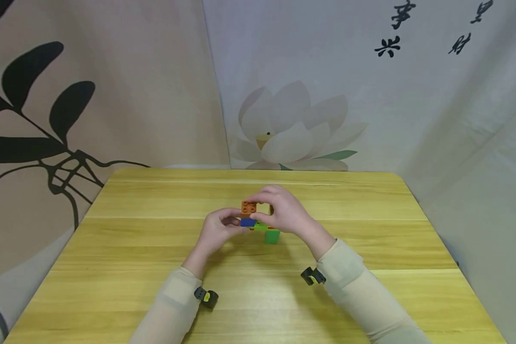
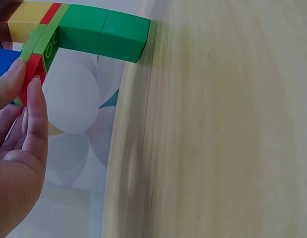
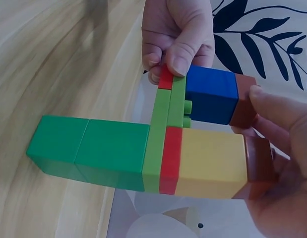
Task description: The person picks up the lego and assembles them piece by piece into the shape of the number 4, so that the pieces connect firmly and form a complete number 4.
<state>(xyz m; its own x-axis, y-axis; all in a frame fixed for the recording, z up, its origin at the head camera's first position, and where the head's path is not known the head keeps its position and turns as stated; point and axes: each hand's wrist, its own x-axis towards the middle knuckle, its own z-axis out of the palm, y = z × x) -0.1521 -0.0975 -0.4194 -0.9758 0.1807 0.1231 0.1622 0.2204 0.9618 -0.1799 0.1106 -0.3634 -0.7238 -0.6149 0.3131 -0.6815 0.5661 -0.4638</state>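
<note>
A toy building-block assembly is held over the table by both hands. Two dark green blocks (image 3: 112, 152) form its stem, joined to long light green plates (image 3: 159, 116). Above one end come a red plate (image 3: 170, 159), a yellow block (image 3: 213, 161) and a brown block (image 3: 260, 166). Over the other end sits a blue block (image 3: 210, 94), capped by an orange-brown block (image 1: 248, 209). My left hand (image 1: 217, 231) pinches a small red piece (image 2: 33, 74) under the blue side, thumb against the light green plate. My right hand (image 1: 284, 210) grips the brown top blocks, its thumb on the orange-brown one.
The wooden table (image 1: 258, 296) spans the lower view, its far edge just beyond the hands. Behind it hangs a cloth backdrop (image 1: 163, 86) with printed leaves, a lotus and characters. Small black devices (image 1: 313, 276) sit at both sleeve cuffs.
</note>
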